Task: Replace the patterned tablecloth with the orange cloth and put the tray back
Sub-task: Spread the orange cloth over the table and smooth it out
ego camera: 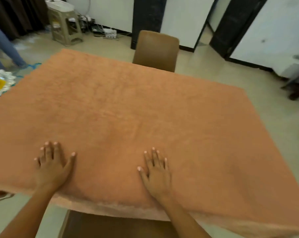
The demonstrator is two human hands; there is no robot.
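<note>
The orange cloth [128, 109] lies spread flat over the whole table, its near edge hanging over the front. My left hand [52, 164] rests palm down on the cloth near the front left, fingers apart. My right hand [155, 172] lies flat on the cloth near the front middle, fingers apart too. Neither hand holds anything. A silver scalloped tray [1, 83] with orange food on it shows at the far left edge, off the table. A strip of teal patterned fabric [30, 67] peeks out beside it.
A brown chair [156, 50] stands at the table's far side and another brown chair [111, 225] sits just below the near edge. A plastic stool [64, 26] and cables stand by the back wall. A person's legs [3, 43] are at the far left.
</note>
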